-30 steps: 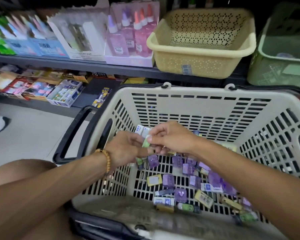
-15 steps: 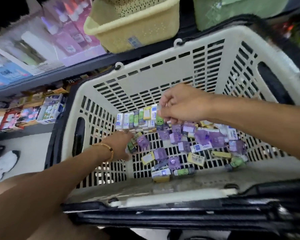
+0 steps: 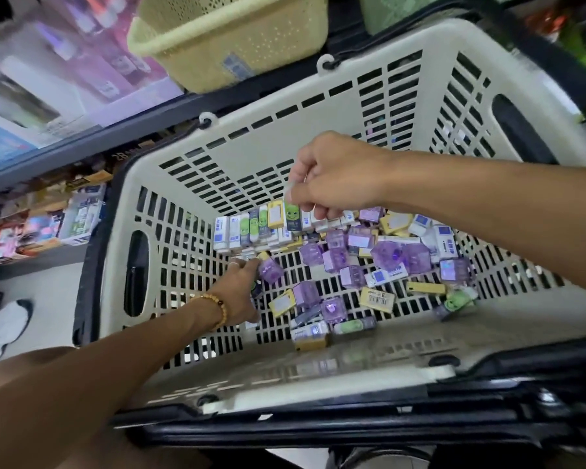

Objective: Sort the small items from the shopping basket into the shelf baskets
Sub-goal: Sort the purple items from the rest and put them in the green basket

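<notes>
Since half a second ago, both hands keep almost the same places; the view only comes closer. At about 8 o'clock, the left hand (image 3: pixel 241 292) reaches low to the shopping basket (image 3: pixel 190 170) floor, its fingers touching a purple cube (image 3: pixel 271 270), probably to collect it; I cannot tell if it already grips. Toward 12 o'clock, a row of small boxes (image 3: pixel 251 228) stands upright against the far wall, seemingly grouped by kind. At 1 o'clock, the right hand (image 3: pixel 332 177) pinches a green box (image 3: pixel 292 211) at the row's end. Loose items (image 3: pixel 386 255) lie at 3 o'clock. The yellow shelf basket (image 3: pixel 224 38) waits above.
</notes>
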`<action>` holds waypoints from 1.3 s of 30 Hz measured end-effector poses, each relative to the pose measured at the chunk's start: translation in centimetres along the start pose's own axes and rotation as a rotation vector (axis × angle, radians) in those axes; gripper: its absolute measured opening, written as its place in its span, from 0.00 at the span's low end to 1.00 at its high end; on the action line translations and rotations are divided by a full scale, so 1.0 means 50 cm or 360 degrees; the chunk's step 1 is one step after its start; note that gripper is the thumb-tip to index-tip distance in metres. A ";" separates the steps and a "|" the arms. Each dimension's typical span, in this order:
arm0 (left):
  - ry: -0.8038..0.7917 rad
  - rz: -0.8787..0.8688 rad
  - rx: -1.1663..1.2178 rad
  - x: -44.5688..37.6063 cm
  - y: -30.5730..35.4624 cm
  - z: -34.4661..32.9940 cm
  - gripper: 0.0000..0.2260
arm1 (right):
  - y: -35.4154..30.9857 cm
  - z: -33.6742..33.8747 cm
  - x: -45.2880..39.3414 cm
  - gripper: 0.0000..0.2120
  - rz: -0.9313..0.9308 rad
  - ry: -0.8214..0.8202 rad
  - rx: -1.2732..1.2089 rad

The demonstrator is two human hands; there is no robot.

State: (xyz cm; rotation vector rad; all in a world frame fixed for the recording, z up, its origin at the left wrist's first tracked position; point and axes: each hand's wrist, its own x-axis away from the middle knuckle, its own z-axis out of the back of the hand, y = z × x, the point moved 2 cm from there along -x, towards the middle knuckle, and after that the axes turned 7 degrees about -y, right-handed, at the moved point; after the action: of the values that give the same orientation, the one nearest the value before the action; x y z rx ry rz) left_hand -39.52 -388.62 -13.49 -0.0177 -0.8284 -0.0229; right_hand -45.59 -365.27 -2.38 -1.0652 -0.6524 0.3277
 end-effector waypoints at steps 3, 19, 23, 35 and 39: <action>-0.0044 -0.0066 0.0148 -0.007 0.002 0.002 0.46 | 0.000 -0.002 -0.004 0.03 -0.0005 0.0006 0.0010; -0.0352 -0.0542 -0.0739 0.011 -0.003 -0.004 0.36 | 0.008 -0.002 -0.017 0.03 -0.0048 -0.0018 0.0044; -0.0203 -0.0509 -0.0934 0.007 -0.011 0.007 0.27 | 0.007 -0.002 -0.017 0.03 -0.0050 -0.0010 0.0017; -0.0610 -0.0547 -0.0514 0.007 -0.008 -0.015 0.12 | 0.014 0.000 -0.021 0.02 -0.0066 0.0030 0.0042; -0.0429 -0.0533 0.0084 0.003 0.005 0.020 0.05 | 0.019 0.001 -0.026 0.02 -0.0076 0.0046 0.0045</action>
State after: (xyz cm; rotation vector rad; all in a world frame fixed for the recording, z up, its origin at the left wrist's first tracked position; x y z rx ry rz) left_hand -40.15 -388.34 -12.68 0.1713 -1.0940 -0.3196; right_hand -46.54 -365.50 -3.62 -1.0242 -0.6449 0.2789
